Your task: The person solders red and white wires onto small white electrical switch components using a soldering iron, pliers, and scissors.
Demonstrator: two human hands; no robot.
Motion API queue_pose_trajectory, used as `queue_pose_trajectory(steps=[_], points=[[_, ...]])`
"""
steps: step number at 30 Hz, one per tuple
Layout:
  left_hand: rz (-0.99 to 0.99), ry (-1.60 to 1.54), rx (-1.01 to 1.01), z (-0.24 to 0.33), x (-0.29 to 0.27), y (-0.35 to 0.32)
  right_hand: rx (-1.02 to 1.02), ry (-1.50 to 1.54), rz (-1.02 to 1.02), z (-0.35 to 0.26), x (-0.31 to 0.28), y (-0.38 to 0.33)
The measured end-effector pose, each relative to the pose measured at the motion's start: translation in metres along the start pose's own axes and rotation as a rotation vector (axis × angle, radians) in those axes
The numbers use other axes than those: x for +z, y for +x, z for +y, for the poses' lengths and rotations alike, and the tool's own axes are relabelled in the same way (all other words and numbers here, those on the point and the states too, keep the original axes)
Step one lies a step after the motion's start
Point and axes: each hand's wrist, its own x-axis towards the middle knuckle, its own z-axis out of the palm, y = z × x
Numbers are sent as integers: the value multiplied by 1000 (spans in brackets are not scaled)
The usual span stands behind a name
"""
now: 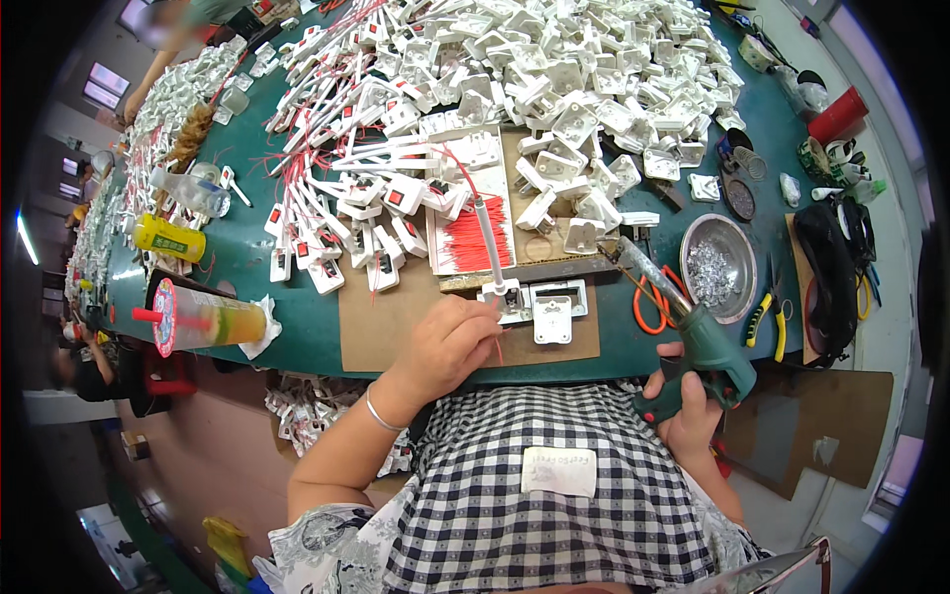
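Observation:
My left hand (pixel 448 345) is closed in a pinch at the edge of a small white plastic switch housing (pixel 509 303). A short red wire shows just below its fingertips; what exactly the fingers hold is partly hidden. From this housing a grey-white cable (pixel 487 238) runs away from me, with a red wire at its far end. Beside it lies a white plastic cover (pixel 552 322) in a white frame. My right hand (pixel 690 414) grips a green soldering gun (pixel 711 358) by its handle, its metal tip pointing up and left, apart from the housing.
Heaped white housings (pixel 594 59) cover the far table. A box of red wires (pixel 475 238) stands ahead. At right are a metal bowl (pixel 717 267) of small clear parts, orange-handled scissors (pixel 648 312) and yellow-handled pliers (pixel 782 327). At left a drink cup (pixel 213 319) lies near the edge.

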Motion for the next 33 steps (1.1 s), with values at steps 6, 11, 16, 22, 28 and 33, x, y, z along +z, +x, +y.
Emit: queue_pose_trajectory(steps=[6,11,16,22,28,33], points=[[139,66,-9,0,11,6,59,-37,-21,-4,-2,-7],[209,48,-102,0,20,7,118,-121,-77,-3,-4,-12],[295,10,-165,2,28,9,146,-166,-231,-3,-11,-7],[285,-12,-145,-3,31,10,134,-365,-320,-5,-16,-9],[288,-65,-146,-5,29,9,29,-745,-386,-4,-12,-6],[312,-62,-124,-6,30,9,-262,-877,-551,-3,-9,6]])
